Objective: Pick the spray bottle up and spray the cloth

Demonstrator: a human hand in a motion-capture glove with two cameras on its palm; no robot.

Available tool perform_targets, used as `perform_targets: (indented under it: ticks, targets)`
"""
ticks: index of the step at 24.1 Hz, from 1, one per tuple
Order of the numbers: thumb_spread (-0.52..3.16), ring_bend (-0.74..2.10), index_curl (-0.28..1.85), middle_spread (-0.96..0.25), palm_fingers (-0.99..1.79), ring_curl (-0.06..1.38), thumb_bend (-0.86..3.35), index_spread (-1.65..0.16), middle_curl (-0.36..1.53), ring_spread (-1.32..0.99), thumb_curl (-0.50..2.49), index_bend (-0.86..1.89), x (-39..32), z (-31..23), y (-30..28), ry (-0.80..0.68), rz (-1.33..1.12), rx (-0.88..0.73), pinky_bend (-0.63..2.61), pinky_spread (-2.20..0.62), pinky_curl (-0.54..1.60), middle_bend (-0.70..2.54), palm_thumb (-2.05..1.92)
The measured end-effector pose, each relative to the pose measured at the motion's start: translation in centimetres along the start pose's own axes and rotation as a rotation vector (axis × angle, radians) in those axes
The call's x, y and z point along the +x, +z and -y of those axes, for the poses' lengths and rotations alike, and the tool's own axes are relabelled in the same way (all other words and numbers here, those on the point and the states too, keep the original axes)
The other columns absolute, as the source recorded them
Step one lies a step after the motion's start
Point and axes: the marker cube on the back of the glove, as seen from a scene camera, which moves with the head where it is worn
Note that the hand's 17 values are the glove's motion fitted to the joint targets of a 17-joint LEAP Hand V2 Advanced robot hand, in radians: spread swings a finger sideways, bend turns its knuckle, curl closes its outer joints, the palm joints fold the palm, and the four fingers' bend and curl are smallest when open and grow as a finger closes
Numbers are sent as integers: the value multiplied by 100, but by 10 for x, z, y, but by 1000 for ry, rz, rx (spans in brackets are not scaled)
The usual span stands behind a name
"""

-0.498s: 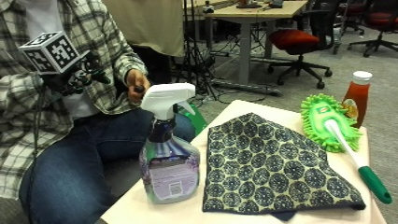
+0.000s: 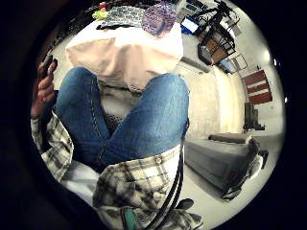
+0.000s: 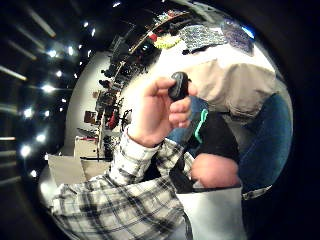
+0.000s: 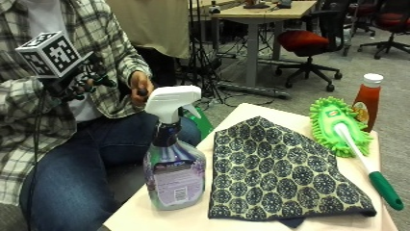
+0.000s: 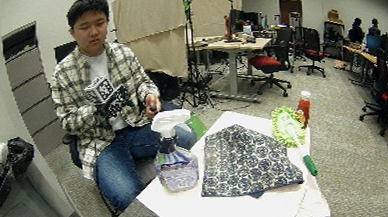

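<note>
Gloved right hand [image 4: 77, 84] up near chest, well away from table [image 4: 185, 211]; can't tell if fingers spread or curled, mostly hidden. Bare left hand [image 4: 139, 86] pinching small dark thing [image 3: 178, 86]. Spray bottle [image 4: 172, 159] upright on table edge, just beside patterned cloth [image 4: 275, 171] lying flat. Green duster mop [image 4: 342, 132] & red sauce bottle [image 4: 367, 101] on far side.

Even, soft indoor light fills the room in both outside views, with only faint shadows under the spray bottle [image 4: 172, 163] and the cloth [image 4: 282, 173] on the tabletop [image 4: 192, 219]. The wide outside view bows straight lines near its edges. In the thumb side palm view, ceiling lamps streak into bright smears, and the bare hand [image 3: 160, 112] close to the lens looks soft. Both palm views bend strongly toward their dark borders.
</note>
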Motion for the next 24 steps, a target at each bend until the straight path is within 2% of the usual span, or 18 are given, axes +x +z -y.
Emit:
perform_targets:
  ticks: [11,24]
  targets:
    - [108,38,18,10,12,16,26,-20,17,15,31,13,56,78,-13,70,124,68,35,20,21,29,51]
    - [114,42,23,12,20,22,22,-16,24,12,39,15,119,184,-15,122,259,158,30,19,24,32,62]
